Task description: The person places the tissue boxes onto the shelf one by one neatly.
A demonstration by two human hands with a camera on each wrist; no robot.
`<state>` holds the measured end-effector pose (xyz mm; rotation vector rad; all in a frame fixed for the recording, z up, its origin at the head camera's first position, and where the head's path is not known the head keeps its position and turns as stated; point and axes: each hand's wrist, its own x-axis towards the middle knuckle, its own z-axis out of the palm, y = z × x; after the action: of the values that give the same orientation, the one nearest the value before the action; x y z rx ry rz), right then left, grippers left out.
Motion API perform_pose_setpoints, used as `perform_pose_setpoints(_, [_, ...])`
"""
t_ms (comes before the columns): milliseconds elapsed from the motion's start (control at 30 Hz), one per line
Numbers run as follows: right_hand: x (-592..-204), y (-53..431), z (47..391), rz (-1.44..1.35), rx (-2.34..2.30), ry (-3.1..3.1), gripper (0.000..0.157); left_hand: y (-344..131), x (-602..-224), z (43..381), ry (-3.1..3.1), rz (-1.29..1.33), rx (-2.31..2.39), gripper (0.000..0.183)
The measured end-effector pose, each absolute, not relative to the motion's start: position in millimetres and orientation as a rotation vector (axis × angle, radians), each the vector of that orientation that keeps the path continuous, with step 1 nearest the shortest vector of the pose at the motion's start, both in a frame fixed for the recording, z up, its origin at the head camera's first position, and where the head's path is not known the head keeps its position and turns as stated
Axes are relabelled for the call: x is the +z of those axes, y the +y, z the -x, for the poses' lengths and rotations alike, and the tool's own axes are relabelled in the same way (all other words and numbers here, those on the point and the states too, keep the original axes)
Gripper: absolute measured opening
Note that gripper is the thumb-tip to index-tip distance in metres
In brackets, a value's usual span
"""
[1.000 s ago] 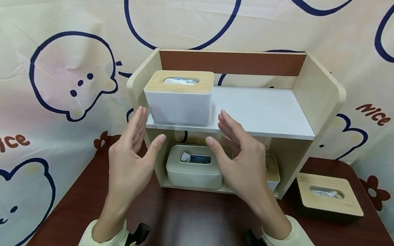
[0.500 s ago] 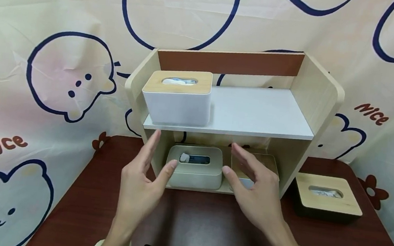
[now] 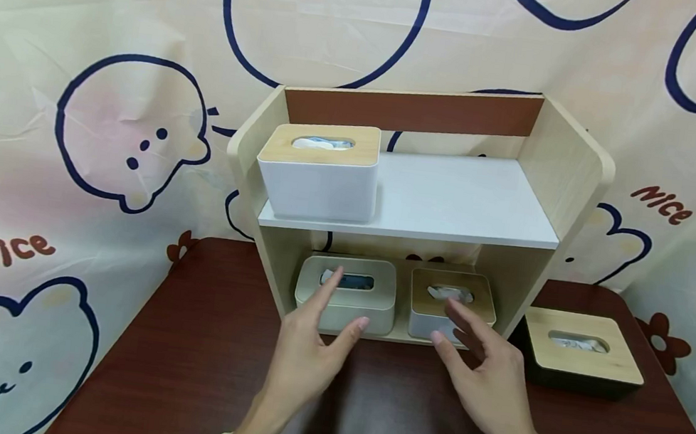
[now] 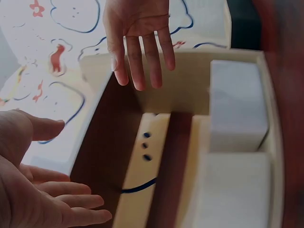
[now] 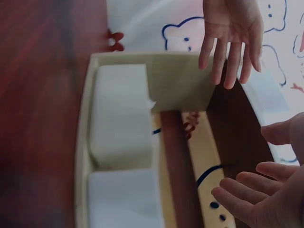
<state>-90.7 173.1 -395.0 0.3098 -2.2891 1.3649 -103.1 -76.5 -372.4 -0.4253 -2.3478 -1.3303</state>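
Cream-coloured rectangular tissue box with an all-cream lid [image 3: 345, 292] sits in the lower bay of the shelf unit, straight ahead of both hands and just beyond their fingertips, its long axis running left to right across the person's front. The left hand [image 3: 307, 345] is nearer to it: its index finger overlaps the box's front left part in the head view, though whether it touches cannot be told. That hand is open, fingers straight and spread, thumb out towards the right, holding nothing. The right hand [image 3: 484, 376] is likewise open and empty, fingers loosely extended; it lies in front of the small white tissue box with a wooden lid [image 3: 451, 302], just right of the cream one, and seems apart from it.

Both hands hover over the dark red-brown wooden table [image 3: 191, 349]. The light wooden two-tier shelf unit [image 3: 570, 163] stands at the back, carrying a taller white tissue box with a wooden lid [image 3: 319, 171] on its upper left. A dark tissue box with a wooden lid [image 3: 584, 351] rests on the table, right of the shelf.
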Motion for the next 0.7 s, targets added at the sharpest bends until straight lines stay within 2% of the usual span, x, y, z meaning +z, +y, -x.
perform_pose_setpoints(700, [-441.6, 264.6, 71.6, 0.161, 1.189, -2.487, 0.054, 20.6, -423.3, 115.1, -2.522, 0.668, -1.512, 0.068])
